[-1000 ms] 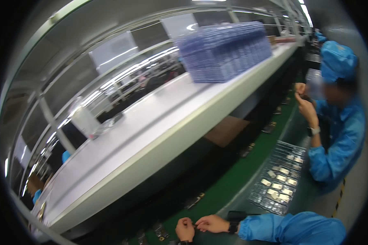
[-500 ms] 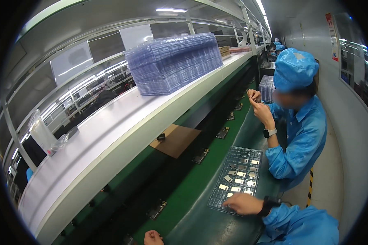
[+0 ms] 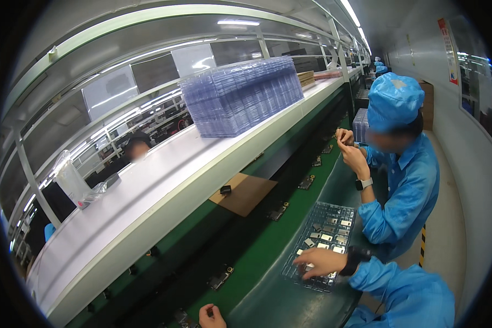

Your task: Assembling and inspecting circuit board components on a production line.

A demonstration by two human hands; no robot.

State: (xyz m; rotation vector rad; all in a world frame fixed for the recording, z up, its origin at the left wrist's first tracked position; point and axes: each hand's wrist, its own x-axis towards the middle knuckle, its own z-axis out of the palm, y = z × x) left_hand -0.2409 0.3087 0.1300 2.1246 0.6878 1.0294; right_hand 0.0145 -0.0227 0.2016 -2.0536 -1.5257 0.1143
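Note:
My right hand (image 3: 323,261), its wrist in a black band, reaches over a clear plastic tray (image 3: 323,283). Its fingers are spread, with the fingertips low over the tray's near left part; whether they touch a piece is not plain. Small flat silver metal pieces (image 3: 326,238) sit in the tray's compartments, some askew. At the lower edge my left hand (image 3: 212,317) has its fingers curled together, and what they hold, if anything, is hidden. Close to it on the green belt lies a small dark circuit board (image 3: 183,317), with another circuit board (image 3: 221,277) farther along.
A co-worker in blue (image 3: 404,180) sits at the right, both hands raised together. A long white shelf (image 3: 164,180) above the belt carries a tall stack of clear trays (image 3: 243,98). Brown cardboard (image 3: 246,197) with a black object (image 3: 225,189) lies below the shelf.
My right hand has lifted slightly and its fingers have spread over the tray. The view has shifted, moving the scene a little right and down. A person's head now shows behind the shelf.

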